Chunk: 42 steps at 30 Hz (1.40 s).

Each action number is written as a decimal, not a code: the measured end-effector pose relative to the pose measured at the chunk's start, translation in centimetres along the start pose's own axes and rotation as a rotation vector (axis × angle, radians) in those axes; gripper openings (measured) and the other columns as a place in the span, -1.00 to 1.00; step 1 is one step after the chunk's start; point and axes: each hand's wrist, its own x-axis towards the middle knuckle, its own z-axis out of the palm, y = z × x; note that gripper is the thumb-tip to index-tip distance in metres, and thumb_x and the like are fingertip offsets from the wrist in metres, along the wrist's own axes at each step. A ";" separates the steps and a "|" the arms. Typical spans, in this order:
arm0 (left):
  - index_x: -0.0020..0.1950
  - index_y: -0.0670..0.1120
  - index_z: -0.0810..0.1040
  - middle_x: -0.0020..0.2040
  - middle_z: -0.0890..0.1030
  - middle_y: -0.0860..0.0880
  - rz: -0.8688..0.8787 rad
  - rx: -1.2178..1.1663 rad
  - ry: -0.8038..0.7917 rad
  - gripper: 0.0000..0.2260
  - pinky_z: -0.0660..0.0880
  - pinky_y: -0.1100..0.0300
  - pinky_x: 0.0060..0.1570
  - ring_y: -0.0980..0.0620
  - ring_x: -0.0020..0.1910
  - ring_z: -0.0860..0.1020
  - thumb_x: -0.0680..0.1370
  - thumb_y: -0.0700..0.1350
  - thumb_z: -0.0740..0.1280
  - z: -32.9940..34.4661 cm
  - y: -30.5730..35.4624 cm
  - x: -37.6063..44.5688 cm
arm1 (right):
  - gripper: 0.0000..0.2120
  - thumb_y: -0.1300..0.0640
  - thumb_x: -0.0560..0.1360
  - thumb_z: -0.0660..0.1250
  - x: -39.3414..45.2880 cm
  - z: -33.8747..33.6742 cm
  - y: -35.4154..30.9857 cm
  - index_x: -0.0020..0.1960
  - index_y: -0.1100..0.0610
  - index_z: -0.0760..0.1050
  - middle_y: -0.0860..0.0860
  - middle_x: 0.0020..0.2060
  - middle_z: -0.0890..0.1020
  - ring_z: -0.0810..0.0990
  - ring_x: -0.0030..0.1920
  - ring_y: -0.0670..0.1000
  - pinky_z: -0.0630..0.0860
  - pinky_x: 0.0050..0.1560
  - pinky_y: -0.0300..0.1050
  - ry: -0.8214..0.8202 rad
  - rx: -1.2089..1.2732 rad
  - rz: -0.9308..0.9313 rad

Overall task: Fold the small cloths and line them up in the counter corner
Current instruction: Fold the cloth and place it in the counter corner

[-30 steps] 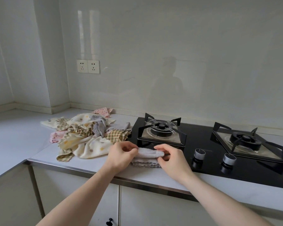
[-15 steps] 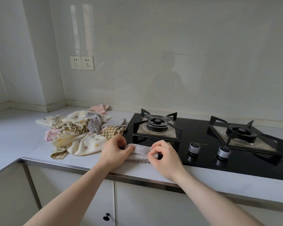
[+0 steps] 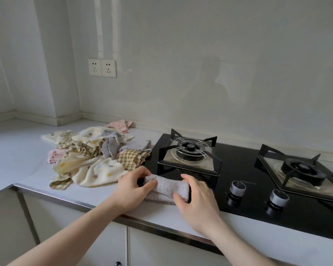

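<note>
White counter with a pale wall behind, and right at the front edge sits the small grey cloth, half on the counter and half over the black glass of the gas hob. It's bunched into a narrow folded strip now, tighter and more rolled up than half a second ago, when it lay flatter between the hands. Left hand pinches the cloth's left end, thumb on top and fingers curled round it. Right hand has its fingers hooked over the right end with the thumb tucked under the near edge; before, that hand was pinching closer to the middle. How many layers the fold has, I can't really tell from this angle. Just left and behind is the heap of unfolded cloths, checks, dots and pink florals, sitting the same as before. Two hob knobs are just right of the right hand, and a double wall socket is above the heap.
</note>
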 end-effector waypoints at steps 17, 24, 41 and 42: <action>0.12 0.07 0.55 0.08 0.49 0.24 -0.207 0.144 -0.212 -0.88 0.34 0.12 0.28 0.39 0.18 0.33 0.59 -0.01 0.38 -0.4 4.2 0.2 | -0.84 0.00 0.41 0.44 0.1 -3.3 -1.2 -0.03 -0.13 0.54 -0.17 -0.23 0.64 0.61 -0.19 -0.11 0.53 -0.24 -0.17 -0.214 0.308 0.339; 0.03 0.04 0.50 -0.04 0.64 0.09 -0.507 -0.133 -0.248 -0.94 0.61 0.09 -0.02 0.10 -0.03 0.63 0.61 -0.07 0.37 -6.0 16.6 -2.0 | -0.84 0.04 0.45 0.47 3.9 -18.3 -7.6 0.02 -0.11 0.62 -0.15 -0.13 0.70 0.65 -0.07 -0.19 0.58 -0.09 -0.21 -0.626 0.349 0.514; 0.00 0.03 0.54 -0.13 0.67 0.01 -0.063 -0.176 -0.626 -0.88 0.64 0.05 -0.08 0.05 -0.13 0.65 0.64 0.06 0.35 -5.7 36.1 4.3 | -0.72 0.02 0.53 0.48 -3.6 -37.6 -7.9 0.21 0.01 0.57 -0.03 0.02 0.72 0.72 -0.02 -0.05 0.63 -0.09 -0.21 -0.035 0.637 0.876; 0.02 0.03 0.54 -0.11 0.67 0.00 -0.034 -0.162 -0.656 -0.88 0.64 0.02 -0.06 0.01 -0.10 0.66 0.64 0.06 0.34 -4.7 37.2 4.5 | -0.73 0.00 0.52 0.48 -4.3 -38.4 -7.2 0.18 0.02 0.58 -0.02 0.00 0.72 0.72 -0.03 -0.05 0.63 -0.08 -0.21 0.002 0.632 0.903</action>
